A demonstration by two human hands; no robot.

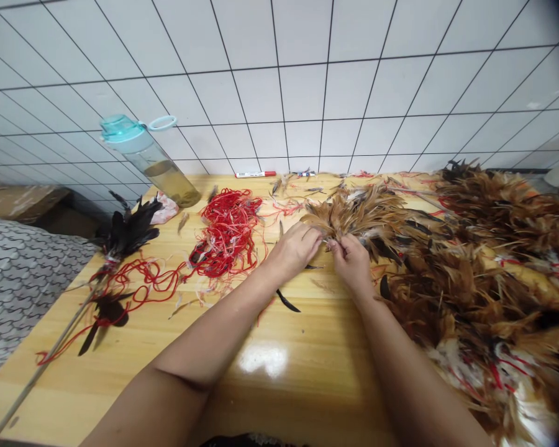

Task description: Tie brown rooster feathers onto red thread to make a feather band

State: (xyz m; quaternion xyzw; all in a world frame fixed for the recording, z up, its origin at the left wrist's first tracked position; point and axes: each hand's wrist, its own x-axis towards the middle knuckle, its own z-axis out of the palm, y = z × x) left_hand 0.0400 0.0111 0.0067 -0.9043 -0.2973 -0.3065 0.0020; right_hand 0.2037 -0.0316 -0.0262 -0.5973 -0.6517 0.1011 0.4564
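My left hand [298, 248] and my right hand [353, 261] meet over the table, fingertips almost touching. Both are closed in a pinch at the near end of a brown feather bunch [354, 214], whose tips fan out away from me. The exact grip of the left fingers is partly hidden behind the back of the hand. Left of my hands lies a tangled heap of red string [228, 230] with pale feather bits in it. A single dark feather [287, 302] rests on the wood below my left wrist.
Large piles of brown feathers [466, 285] cover the right side of the table [261, 397]. At the left stand a water bottle [163, 171] and, below it, a stick [41, 369] with black feathers [128, 230]. A red marker [255, 174] lies by the tiled wall [302, 93].
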